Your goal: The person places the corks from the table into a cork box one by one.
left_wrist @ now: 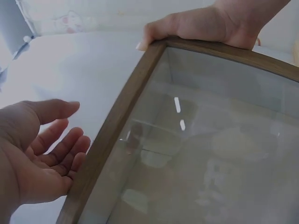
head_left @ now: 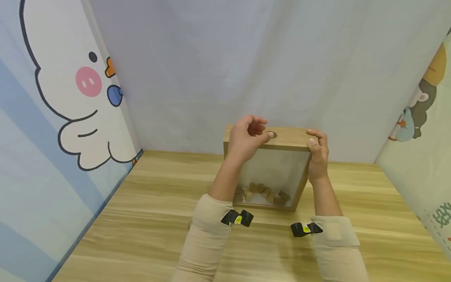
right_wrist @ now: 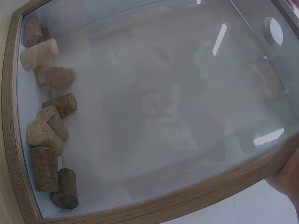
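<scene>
A shallow wooden shadow box [head_left: 290,137] with a clear front pane [right_wrist: 140,116] stands upright on the table. Several wine corks [right_wrist: 45,169], dark and light brown, lie along its bottom behind the pane. A round hole [right_wrist: 274,32] pierces its top side. My left hand [head_left: 244,137] is over the top at the left, thumb tip at the hole, fingers loosely bent with nothing between them. In the left wrist view its lower fingers overlap the wooden edge. With the thumb in front and fingers over the top, my right hand [head_left: 318,154] grips the right upper corner.
The wood-grain table [head_left: 155,211] runs beneath the box and both forearms. Behind it hangs a pale curtain [head_left: 197,70], close to the box's back. Cartoon-printed panels [head_left: 77,39] border the table at left and right.
</scene>
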A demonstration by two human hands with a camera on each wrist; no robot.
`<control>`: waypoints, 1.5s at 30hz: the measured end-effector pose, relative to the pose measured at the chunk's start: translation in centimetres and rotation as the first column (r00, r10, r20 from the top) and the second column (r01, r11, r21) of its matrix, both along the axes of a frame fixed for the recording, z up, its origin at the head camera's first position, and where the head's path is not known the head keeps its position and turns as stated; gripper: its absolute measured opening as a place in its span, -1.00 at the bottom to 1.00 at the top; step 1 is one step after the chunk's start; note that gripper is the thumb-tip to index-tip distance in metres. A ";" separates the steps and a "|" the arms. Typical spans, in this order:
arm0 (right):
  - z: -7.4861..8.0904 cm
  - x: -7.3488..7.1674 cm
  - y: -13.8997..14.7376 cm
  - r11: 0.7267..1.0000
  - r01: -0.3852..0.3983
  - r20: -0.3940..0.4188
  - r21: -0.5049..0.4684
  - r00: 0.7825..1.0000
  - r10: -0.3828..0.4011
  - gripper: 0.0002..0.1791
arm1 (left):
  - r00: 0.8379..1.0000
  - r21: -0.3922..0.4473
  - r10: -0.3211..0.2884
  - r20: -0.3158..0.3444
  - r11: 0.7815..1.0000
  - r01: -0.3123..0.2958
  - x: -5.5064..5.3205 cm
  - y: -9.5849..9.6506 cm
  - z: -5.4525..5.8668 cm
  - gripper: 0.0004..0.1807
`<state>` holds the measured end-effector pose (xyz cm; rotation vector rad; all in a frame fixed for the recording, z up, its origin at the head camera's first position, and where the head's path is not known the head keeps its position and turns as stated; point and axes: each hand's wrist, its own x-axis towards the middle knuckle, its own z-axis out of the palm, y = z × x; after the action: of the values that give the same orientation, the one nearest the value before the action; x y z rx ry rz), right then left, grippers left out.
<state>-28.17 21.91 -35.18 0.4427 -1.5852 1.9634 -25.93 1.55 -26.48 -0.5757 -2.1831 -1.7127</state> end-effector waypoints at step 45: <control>-0.3 -0.3 -0.2 1.000 -0.006 -0.019 -0.021 1.000 0.005 -0.68 | 0.981 -0.452 0.020 0.192 0.889 0.070 7.9 -14.4 -14.8 -0.60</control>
<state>-28.50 21.71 -35.52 0.4567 -1.5516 1.9722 -18.00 -12.85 -41.31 -0.5656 -2.7569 -1.3033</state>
